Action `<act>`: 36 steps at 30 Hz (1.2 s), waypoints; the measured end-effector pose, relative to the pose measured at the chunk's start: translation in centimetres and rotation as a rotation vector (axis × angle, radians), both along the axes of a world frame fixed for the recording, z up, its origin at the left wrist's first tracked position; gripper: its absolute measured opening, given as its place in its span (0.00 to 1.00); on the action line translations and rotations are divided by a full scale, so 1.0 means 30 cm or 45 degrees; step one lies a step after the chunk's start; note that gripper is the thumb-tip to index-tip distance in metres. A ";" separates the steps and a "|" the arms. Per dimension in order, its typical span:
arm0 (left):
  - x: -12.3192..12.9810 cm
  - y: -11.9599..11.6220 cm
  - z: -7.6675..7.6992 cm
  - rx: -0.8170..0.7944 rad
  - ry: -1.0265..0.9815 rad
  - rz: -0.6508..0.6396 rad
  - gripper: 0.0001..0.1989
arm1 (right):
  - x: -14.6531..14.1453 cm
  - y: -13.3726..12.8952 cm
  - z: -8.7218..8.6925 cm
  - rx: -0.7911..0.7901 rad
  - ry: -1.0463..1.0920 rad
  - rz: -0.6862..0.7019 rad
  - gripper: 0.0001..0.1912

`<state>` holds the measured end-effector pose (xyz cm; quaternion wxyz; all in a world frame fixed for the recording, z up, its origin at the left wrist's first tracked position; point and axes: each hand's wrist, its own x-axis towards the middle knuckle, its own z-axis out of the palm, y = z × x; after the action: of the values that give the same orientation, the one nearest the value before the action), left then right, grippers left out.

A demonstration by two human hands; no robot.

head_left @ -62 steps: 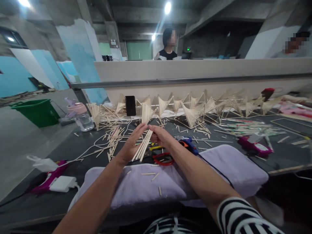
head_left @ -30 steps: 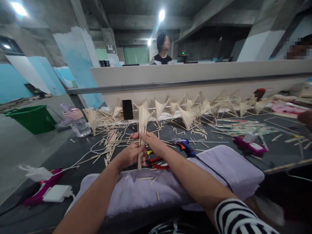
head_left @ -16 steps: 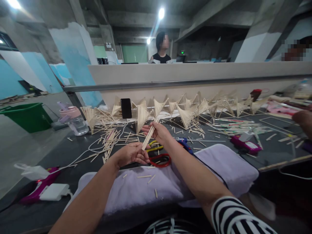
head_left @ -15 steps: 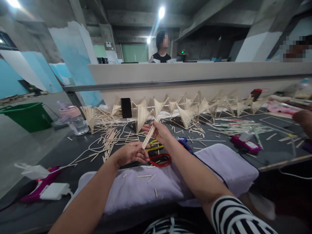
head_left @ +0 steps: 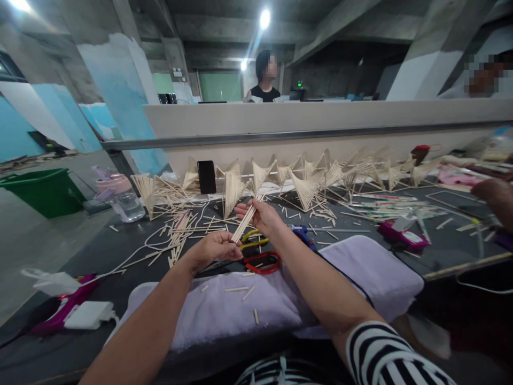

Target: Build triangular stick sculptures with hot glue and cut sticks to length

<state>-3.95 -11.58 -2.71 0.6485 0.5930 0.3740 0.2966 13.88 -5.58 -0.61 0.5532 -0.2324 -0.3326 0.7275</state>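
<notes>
A small bundle of thin, pale wooden sticks slants between my two hands above the table. My right hand is closed round the bundle's upper part. At the lower end my left hand pinches the sticks between thumb and fingers. Just below and beside the bundle lie yellow-handled scissors or pliers and a red-handled pair; their working ends are partly hidden. A blue glue-gun-like tool rests behind my right forearm.
Twisted stick structures line the table's back, with a black phone among them. Loose sticks lie at left near a water bottle. A lilac cushion covers the front edge. Purple power strips stand at both sides. A person is beyond the partition.
My left fingers have drawn together at the lower end of the stick bundle, where they were more spread before. My right hand stays nearly where it was.
</notes>
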 end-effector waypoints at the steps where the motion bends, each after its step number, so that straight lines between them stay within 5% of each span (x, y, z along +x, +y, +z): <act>1: 0.003 0.001 0.000 0.039 0.024 0.022 0.12 | -0.001 0.001 -0.002 -0.002 0.002 0.002 0.12; 12: 0.019 -0.006 0.022 0.205 0.189 0.120 0.10 | -0.002 0.019 -0.021 0.027 -0.021 0.064 0.12; 19: 0.004 0.012 -0.001 0.335 0.231 0.062 0.11 | -0.003 0.013 -0.016 0.056 -0.059 0.058 0.12; 26: -0.012 0.008 0.004 0.206 0.186 -0.109 0.11 | -0.008 0.015 -0.026 0.073 -0.088 0.074 0.11; 36: 0.007 -0.002 0.018 0.325 0.267 -0.084 0.10 | -0.012 0.010 -0.028 0.098 -0.098 0.094 0.11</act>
<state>-3.75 -11.66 -2.17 0.5348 0.7101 0.3793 0.2567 13.51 -5.27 -1.46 0.5213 -0.2264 -0.3897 0.7247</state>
